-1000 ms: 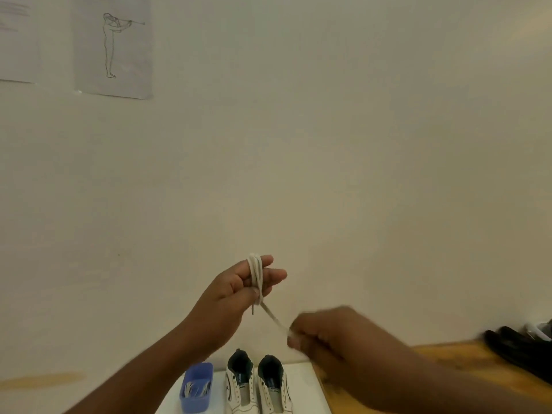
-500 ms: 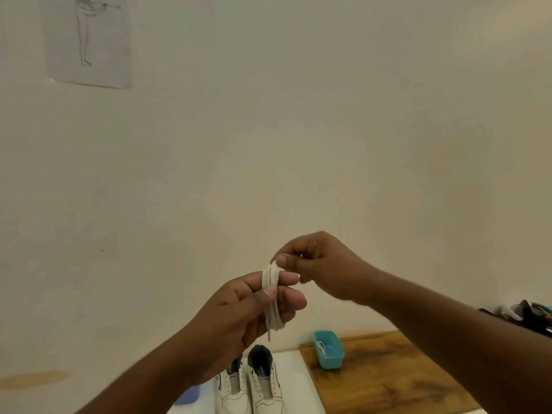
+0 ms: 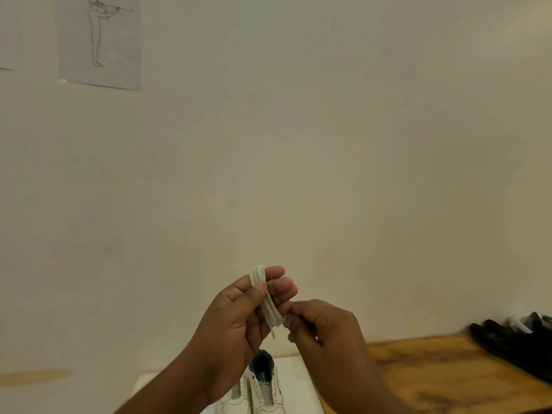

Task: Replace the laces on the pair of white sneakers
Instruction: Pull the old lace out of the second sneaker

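Note:
A white lace (image 3: 270, 306) is wound in several loops around the fingers of my left hand (image 3: 239, 321), which is raised in front of the wall; its thumb presses the loops near the top. One tip of the lace hangs down below the coil. My right hand (image 3: 322, 327) is just right of the coil and pinches its lower part with curled fingers. Below my hands, the pair of white sneakers (image 3: 257, 389) stands side by side on a white board (image 3: 295, 380), heels toward the wall, eyelets without laces; my left forearm hides part of the left shoe.
The white board lies on a wooden table (image 3: 448, 375) that runs to the right. Dark shoes (image 3: 513, 342) lie at the table's far right by the wall. A sheet with a line drawing (image 3: 100, 40) hangs on the wall at upper left.
My right hand came down from above the coil to its lower right side and now pinches the loops there. The view shifted; the blue tubs are out of sight.

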Tool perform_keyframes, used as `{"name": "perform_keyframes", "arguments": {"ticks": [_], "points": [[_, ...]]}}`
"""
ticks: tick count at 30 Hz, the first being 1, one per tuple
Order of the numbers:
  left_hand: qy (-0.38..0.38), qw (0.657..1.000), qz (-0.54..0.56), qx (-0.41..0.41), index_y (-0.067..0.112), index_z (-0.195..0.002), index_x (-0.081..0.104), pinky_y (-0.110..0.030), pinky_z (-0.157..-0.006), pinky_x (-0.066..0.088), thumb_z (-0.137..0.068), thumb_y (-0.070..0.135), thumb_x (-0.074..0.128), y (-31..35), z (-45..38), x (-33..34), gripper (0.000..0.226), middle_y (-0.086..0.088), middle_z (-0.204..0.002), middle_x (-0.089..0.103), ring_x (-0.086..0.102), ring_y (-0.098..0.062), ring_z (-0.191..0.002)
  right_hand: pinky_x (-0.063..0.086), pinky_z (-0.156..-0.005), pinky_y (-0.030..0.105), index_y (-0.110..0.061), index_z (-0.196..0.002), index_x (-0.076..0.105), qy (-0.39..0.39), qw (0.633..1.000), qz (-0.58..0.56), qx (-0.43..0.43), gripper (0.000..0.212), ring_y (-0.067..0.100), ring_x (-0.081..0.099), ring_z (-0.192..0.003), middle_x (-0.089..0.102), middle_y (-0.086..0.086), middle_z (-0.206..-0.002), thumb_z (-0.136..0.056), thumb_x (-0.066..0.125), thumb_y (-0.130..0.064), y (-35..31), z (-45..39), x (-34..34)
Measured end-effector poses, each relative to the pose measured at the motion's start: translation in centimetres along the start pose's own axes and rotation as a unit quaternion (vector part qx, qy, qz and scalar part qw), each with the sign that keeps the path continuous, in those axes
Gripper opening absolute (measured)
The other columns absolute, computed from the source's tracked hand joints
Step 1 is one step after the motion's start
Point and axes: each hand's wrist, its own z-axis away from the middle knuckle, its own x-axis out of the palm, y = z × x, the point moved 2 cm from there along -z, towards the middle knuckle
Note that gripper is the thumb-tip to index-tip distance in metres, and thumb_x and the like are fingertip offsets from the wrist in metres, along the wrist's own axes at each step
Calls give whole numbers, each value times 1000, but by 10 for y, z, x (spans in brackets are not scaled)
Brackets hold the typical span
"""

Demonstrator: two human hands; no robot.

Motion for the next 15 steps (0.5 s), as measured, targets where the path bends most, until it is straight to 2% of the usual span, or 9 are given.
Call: {"name": "perform_keyframes", "arguments": {"ticks": [3, 5, 7, 9, 11, 13, 15], "points": [[14, 1000, -15, 9, 3, -123, 65, -32, -91, 58, -95, 19, 48, -5, 4, 1, 37, -23, -115, 71, 68, -32, -113, 53, -67, 22, -32, -91, 74, 69, 997, 38, -19, 13, 7, 65, -78, 66, -19, -77, -95, 64, -26, 3, 8, 9], [21, 999, -27, 11, 3, -124, 64, -33, -93, 58, -101, 14, 43, -8, 6, 2, 33, -22, -115, 71, 68, -31, -113, 51, -65, 12, -34, -88, 73, 122, 989, 64, -42, 12, -3, 61, -74, 62, -27, -74, -92, 61, -32, 2, 10, 11], [27, 999, -40, 15, 3, -125, 63, -33, -93, 58, -103, 13, 40, -9, 7, 1, 33, -20, -115, 72, 69, -30, -112, 44, -64, 3, -29, -84, 71, 169, 979, 80, -77, 15, -9, 55, -69, 57, -27, -74, -90, 58, -33, 0, 12, 13], [32, 998, -45, 18, 3, -125, 63, -32, -91, 58, -104, 13, 39, -9, 8, 2, 34, -19, -115, 72, 70, -29, -110, 42, -61, 6, -22, -81, 69, 198, 969, 100, -111, 14, -3, 52, -65, 60, -16, -74, -91, 61, -28, -1, 15, 14], [41, 998, -45, 19, 3, -124, 63, -30, -89, 59, -104, 11, 38, -10, 8, 2, 33, -18, -114, 73, 71, -29, -109, 48, -59, 16, -16, -80, 70, 216, 956, 136, -143, 8, 5, 55, -64, 63, -6, -74, -88, 69, -17, 3, 20, 18], [48, 997, -51, 18, 4, -125, 62, -30, -91, 58, -105, 11, 37, -13, 8, 1, 33, -17, -113, 73, 71, -27, -109, 55, -68, 23, -13, -84, 74, 220, 949, 155, -166, 3, 11, 60, -68, 67, -1, -78, -84, 73, -11, 6, 23, 23], [51, 997, -55, 14, 5, -125, 62, -30, -93, 57, -105, 11, 36, -15, 8, -1, 33, -17, -113, 74, 70, -26, -110, 58, -83, 28, -13, -88, 77, 218, 943, 160, -193, 10, 11, 63, -73, 70, 0, -82, -88, 67, -13, 3, 25, 28]]}}
